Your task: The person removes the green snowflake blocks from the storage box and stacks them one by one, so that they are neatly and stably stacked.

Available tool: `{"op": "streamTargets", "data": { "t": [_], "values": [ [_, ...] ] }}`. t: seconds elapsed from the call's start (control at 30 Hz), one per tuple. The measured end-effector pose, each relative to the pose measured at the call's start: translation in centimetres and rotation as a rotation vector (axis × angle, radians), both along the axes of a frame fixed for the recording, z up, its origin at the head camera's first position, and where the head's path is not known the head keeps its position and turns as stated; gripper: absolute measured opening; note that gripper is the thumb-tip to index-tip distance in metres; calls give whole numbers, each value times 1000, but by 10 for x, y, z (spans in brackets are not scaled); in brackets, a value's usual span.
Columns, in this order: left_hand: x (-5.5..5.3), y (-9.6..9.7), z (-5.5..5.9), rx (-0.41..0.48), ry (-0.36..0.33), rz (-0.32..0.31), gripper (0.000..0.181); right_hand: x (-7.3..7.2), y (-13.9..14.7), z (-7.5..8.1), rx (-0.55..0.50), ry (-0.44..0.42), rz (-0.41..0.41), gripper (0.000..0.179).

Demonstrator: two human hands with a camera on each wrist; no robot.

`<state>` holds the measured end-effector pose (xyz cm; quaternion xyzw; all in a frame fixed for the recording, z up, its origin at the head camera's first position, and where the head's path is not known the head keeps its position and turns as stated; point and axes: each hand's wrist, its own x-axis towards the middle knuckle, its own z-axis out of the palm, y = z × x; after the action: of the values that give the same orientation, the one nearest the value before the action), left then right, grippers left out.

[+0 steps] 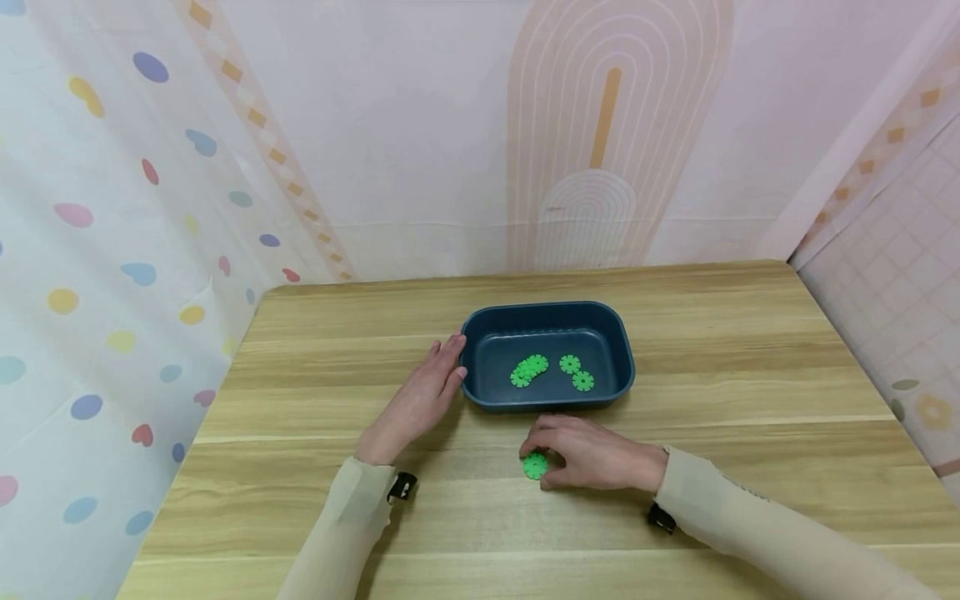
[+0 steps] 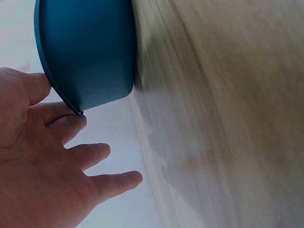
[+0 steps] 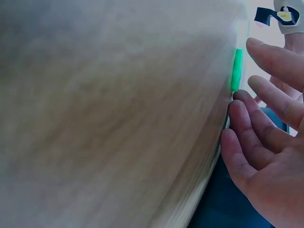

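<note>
A notched green plastic disc [image 1: 535, 466] lies on the wooden table, in front of the dark blue bin [image 1: 547, 405]. My right hand [image 1: 592, 452] is over it, thumb and fingers spread around its edge. In the right wrist view the disc [image 3: 236, 70] shows edge-on near the fingertips, with a gap between it and the thumb. My left hand [image 1: 423, 396] touches the left end of the bin with its fingers extended. Thumb and fingertips meet the bin's rim [image 2: 52, 85] in the left wrist view. Several like discs [image 1: 570, 364] lie inside, some overlapping in a small pile [image 1: 528, 370].
The table [image 1: 352, 333] reaches back to a patterned cloth [image 1: 420, 167]. Another cloth with coloured dots [image 1: 105, 333] hangs at the left. Black straps [image 1: 402, 486] are on both wrists, below the sleeve cuffs.
</note>
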<state>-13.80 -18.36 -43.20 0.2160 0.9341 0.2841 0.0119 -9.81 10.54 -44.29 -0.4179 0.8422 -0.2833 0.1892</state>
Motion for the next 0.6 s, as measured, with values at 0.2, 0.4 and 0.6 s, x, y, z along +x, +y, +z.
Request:
{"op": "streamTargets", "data": {
  "t": [0.2,0.4,0.6],
  "values": [
    [0,0,1,1,-23,8,54,1,3,3,-44,-40,-10,30],
    [0,0,1,-1,-25,9,54,3,8,8,-78,-36,-47,31],
    [1,0,2,1,-21,2,54,4,14,19,-151,-15,-79,30]
  ]
}}
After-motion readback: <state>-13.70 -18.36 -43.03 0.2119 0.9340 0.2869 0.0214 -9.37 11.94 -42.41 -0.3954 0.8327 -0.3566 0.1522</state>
